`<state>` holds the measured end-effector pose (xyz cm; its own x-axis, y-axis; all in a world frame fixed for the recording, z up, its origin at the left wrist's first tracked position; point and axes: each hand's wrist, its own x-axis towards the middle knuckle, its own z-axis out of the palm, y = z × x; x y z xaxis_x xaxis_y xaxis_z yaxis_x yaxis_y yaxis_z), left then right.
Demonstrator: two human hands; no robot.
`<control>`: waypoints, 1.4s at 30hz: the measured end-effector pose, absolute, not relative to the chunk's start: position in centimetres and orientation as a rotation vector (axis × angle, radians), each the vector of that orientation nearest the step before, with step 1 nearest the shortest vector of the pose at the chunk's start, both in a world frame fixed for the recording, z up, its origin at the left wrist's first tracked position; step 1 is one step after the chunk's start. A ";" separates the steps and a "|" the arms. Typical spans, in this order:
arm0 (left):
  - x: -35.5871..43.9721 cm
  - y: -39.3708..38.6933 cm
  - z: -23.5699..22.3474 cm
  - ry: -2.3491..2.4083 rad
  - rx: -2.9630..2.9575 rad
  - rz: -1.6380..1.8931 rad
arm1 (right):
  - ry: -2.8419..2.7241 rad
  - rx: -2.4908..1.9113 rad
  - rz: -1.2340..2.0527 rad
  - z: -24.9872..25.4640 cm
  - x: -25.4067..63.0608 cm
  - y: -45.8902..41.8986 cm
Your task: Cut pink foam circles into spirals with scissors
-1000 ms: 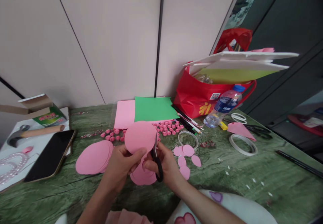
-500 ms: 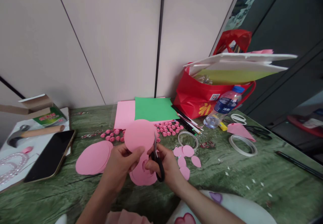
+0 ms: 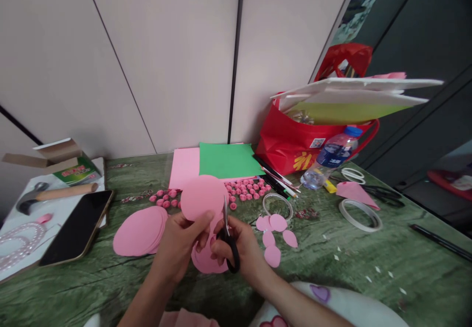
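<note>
The pink paper circle (image 3: 202,196) is in front of me, raised above the table (image 3: 92,287). My left hand (image 3: 177,241) pinches its lower edge between thumb and fingers. My right hand (image 3: 247,251) grips the scissors (image 3: 231,245), with blades at the right edge of the circle. I judge this is the trimming of the edge, but I cannot tell how wide the blades open. Such a cut calls for steady paper and fingertips away from blades. Outward, pink ovals (image 3: 136,233) lie left, small petals (image 3: 272,256) right, and a green sheet (image 3: 226,161) behind.
</note>
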<state>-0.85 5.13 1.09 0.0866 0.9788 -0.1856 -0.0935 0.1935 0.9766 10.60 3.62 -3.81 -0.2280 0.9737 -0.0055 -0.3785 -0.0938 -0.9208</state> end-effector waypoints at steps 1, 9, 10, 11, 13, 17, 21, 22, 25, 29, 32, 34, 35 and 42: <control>-0.9 5.1 1.1 1.196 1.043 1.058 | -1.038 -0.827 1.561 -3.8 10.6 3.7; -1.1 5.2 0.8 1.293 1.137 0.944 | -1.044 -0.787 1.501 -3.4 11.4 4.3; -1.1 5.2 0.7 1.293 1.140 0.935 | -1.045 -0.786 1.502 -3.4 11.4 4.3; -1.0 5.3 0.6 1.293 1.135 0.932 | -1.047 -0.784 1.505 -3.5 11.4 4.4; -0.9 5.4 0.6 1.290 1.122 0.933 | -1.052 -0.774 1.514 -3.6 11.4 4.4; -0.9 5.5 0.6 1.278 1.121 0.931 | -1.032 -0.763 1.530 -3.9 11.4 4.5; -0.9 5.5 0.7 1.280 1.114 0.941 | -1.011 -0.775 1.543 -3.7 11.5 4.4; -0.9 5.5 0.7 1.283 1.109 0.945 | -1.009 -0.783 1.545 -3.6 11.5 4.4; -0.8 5.4 0.8 1.285 1.097 0.960 | -1.014 -0.819 1.552 -3.5 11.6 4.4; -0.9 5.4 0.9 1.266 1.062 0.992 | -1.049 -0.860 1.535 -3.5 11.7 4.5; -1.0 5.4 0.8 1.255 1.044 1.011 | -1.060 -0.866 1.519 -3.5 11.7 4.5; -1.1 5.5 0.8 1.248 1.049 1.025 | -1.053 -0.854 1.516 -3.5 11.6 4.5; -1.1 5.5 0.9 1.243 1.054 1.034 | -1.046 -0.853 1.520 -3.5 11.6 4.5; -1.1 5.3 1.1 1.125 1.031 1.039 | -1.035 -0.897 1.537 -4.0 11.4 4.5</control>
<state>-1.07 5.28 1.13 0.1242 0.9745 -0.1868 -0.1089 0.2005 0.9736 11.36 4.54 -3.96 -0.1895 0.9813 -0.0334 -0.3383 -0.0972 -0.9360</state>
